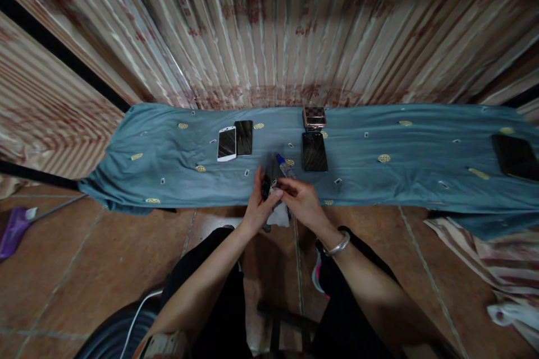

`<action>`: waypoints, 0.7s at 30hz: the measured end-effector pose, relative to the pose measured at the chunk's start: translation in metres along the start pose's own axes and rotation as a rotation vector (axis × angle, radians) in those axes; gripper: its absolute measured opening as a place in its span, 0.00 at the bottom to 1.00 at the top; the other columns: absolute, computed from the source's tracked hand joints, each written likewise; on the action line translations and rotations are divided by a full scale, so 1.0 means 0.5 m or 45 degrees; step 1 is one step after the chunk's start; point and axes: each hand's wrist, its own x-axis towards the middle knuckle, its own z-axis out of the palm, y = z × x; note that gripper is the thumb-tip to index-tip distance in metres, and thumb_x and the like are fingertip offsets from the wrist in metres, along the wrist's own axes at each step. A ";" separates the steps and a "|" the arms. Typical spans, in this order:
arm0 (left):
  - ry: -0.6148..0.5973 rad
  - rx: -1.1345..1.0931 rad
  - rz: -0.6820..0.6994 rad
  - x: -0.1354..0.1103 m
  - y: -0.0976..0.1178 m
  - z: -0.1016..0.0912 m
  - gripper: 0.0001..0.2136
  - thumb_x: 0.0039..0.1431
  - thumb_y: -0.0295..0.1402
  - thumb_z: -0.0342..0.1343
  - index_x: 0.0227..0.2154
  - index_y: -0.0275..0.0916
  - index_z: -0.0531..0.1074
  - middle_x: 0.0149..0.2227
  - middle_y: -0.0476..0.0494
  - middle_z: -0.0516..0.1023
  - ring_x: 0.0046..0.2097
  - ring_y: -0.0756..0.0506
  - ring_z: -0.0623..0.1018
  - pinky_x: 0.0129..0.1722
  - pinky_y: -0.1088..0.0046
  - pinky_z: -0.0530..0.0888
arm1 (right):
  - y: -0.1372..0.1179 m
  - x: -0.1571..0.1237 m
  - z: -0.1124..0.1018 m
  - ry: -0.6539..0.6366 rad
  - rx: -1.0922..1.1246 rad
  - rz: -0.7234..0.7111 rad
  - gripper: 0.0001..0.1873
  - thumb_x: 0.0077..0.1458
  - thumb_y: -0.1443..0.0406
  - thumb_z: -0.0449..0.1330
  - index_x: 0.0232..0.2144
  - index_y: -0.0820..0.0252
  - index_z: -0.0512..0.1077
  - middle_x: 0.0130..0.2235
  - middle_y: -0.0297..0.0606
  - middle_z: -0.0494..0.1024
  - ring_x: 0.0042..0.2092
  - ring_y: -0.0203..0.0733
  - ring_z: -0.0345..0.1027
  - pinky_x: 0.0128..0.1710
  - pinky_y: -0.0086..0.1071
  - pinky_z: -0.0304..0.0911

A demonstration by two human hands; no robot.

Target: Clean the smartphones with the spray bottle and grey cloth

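Note:
My left hand (257, 205) is closed around a dark phone (266, 185) held on edge above the near rim of the blue cloth (168, 171). My right hand (301, 199), a metal bangle on its wrist, pinches a white wipe (279, 214) against the phone. A small bottle with a blue cap (285, 166) lies on the cloth just beyond my fingers.
On the cloth lie a white phone (227, 143) beside a black phone (243, 137), another black phone (314, 151), a pinkish phone (314, 117) behind it, and a dark device (514, 157) at far right. Striped curtains hang behind. A purple object (14, 230) lies on the tiled floor.

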 end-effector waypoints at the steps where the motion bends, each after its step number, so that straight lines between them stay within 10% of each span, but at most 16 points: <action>1: -0.002 0.000 -0.005 0.001 0.000 -0.001 0.49 0.46 0.49 0.67 0.67 0.41 0.50 0.66 0.32 0.61 0.67 0.37 0.61 0.67 0.58 0.55 | 0.001 0.002 0.000 0.010 0.040 0.008 0.15 0.49 0.56 0.66 0.39 0.55 0.79 0.37 0.38 0.84 0.39 0.45 0.78 0.41 0.37 0.70; 8: -0.109 0.033 -0.044 0.002 0.002 0.000 0.61 0.33 0.49 0.73 0.68 0.39 0.45 0.63 0.29 0.62 0.64 0.32 0.65 0.64 0.52 0.59 | 0.006 0.008 0.001 0.072 0.167 0.042 0.17 0.45 0.54 0.68 0.37 0.56 0.80 0.34 0.37 0.84 0.35 0.44 0.77 0.38 0.35 0.71; 21: -0.223 -0.189 -0.273 -0.032 0.044 0.022 0.50 0.39 0.48 0.70 0.65 0.38 0.57 0.63 0.34 0.67 0.66 0.33 0.63 0.65 0.58 0.60 | 0.005 0.035 -0.027 0.342 -0.094 -0.185 0.15 0.54 0.58 0.61 0.43 0.56 0.78 0.39 0.38 0.83 0.40 0.44 0.77 0.43 0.38 0.71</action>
